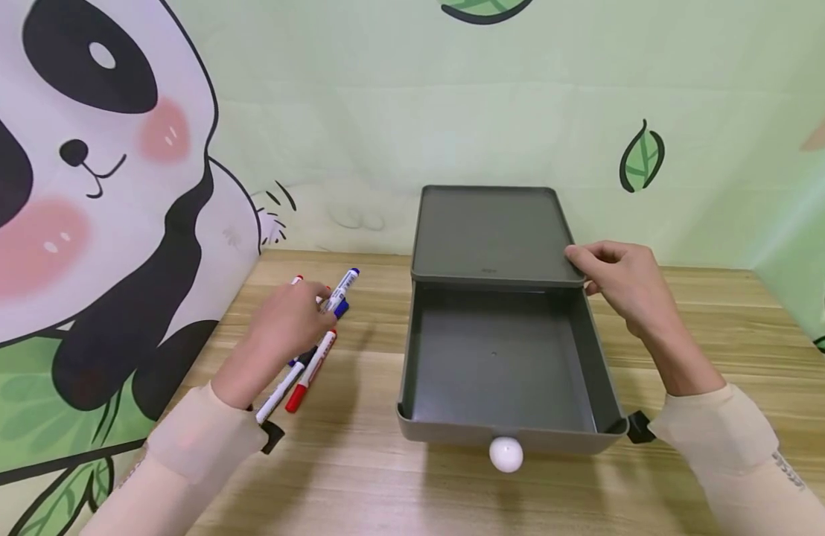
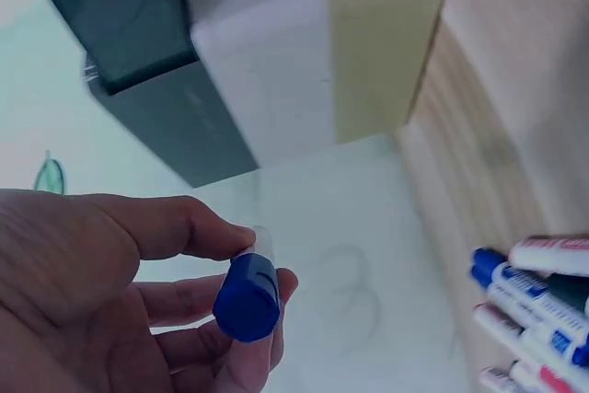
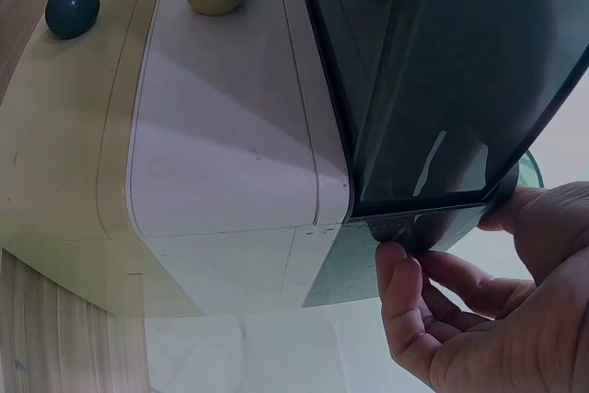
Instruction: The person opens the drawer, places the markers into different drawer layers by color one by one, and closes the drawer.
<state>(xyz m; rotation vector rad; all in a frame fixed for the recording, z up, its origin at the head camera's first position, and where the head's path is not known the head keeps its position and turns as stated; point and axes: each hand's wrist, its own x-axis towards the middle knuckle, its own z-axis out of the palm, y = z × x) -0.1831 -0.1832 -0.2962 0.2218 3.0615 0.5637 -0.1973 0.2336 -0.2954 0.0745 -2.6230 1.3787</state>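
My left hand pinches a white marker with a blue end between thumb and fingers. In the left wrist view the marker's blue end points toward the camera. Several more markers, red, blue and black, lie on the table under and beside that hand. My right hand holds the right edge of a small drawer unit, thumb on top and fingers below the rim. The unit's grey top drawer is pulled out and has nothing in it.
A white round knob sits on the drawer's front. Below the grey level are a white drawer and a yellow drawer, both closed. The wooden table meets a green printed backdrop behind.
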